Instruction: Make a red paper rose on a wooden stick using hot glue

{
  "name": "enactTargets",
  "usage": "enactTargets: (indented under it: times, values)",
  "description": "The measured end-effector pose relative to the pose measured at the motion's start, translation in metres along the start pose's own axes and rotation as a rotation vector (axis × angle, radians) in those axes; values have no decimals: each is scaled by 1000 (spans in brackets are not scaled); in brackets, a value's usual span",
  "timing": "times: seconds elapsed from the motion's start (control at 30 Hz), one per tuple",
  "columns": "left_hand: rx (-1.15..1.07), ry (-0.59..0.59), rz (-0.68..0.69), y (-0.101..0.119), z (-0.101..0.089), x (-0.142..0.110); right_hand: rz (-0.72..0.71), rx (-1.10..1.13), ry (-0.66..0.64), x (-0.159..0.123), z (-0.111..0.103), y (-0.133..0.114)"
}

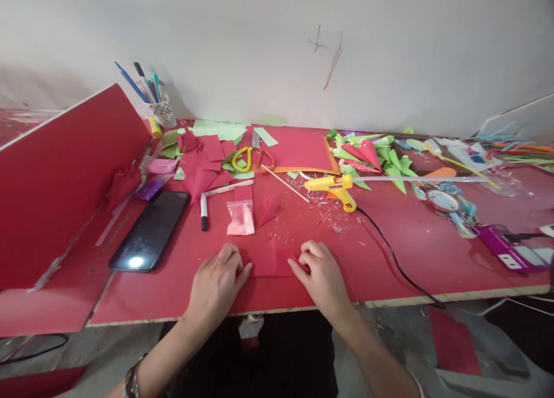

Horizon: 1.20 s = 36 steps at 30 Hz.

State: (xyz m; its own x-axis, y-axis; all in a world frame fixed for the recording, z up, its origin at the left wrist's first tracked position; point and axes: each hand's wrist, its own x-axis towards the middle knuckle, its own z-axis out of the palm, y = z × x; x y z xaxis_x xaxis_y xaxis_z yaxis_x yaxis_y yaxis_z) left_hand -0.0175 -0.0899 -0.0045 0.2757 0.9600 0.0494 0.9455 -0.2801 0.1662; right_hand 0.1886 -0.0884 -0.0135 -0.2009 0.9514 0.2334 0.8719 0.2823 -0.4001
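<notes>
A red sheet of paper point(272, 262) lies on the red table between my two hands, close to the front edge. My left hand point(219, 282) is closed at the sheet's left side, thumb along the edge and fingers curled under. At the opposite side, my right hand point(322, 277) pinches the paper's right end, where a raised or folded bit shows by the thumb. Just beyond the sheet are a small fan-pleated red paper piece point(268, 210) and a clear zip bag of pale pink material point(240, 219). The fingertips of both hands are partly hidden.
A yellow glue gun point(335, 187) with a long glue stick lies right of centre, its black cord running off the front edge. Scissors point(242, 159), a marker point(204, 213) and a phone point(149, 231) lie around. Green and red paper cones point(376, 156) pile at the back.
</notes>
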Motion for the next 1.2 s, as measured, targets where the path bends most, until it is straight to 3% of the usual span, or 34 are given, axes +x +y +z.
enactTargets:
  times: [0.2, 0.37, 0.47, 0.63, 0.73, 0.93, 1.2]
  values:
    - [-12, 11, 38, -2, 2, 0, 1, -47, 10, 2, 0, -1]
    - [34, 8, 158, -11, 1, 2, -26, -78, 26, 1, 0, -2]
    - [11, -40, 336, -20, -5, 10, -32, -97, 8, 1, 0, -2]
    - [-88, -161, 750, -31, -18, 36, -47, -68, -2, 3, 1, 1]
    - [-138, -252, 872, -34, -20, 52, -45, -64, -11, 6, 1, 2]
    - [-142, -411, 913, -36, -23, 67, -44, -90, -39, 9, 0, 3]
    - [-93, -481, 901, -39, -26, 75, -44, -107, -47, 8, -1, 3]
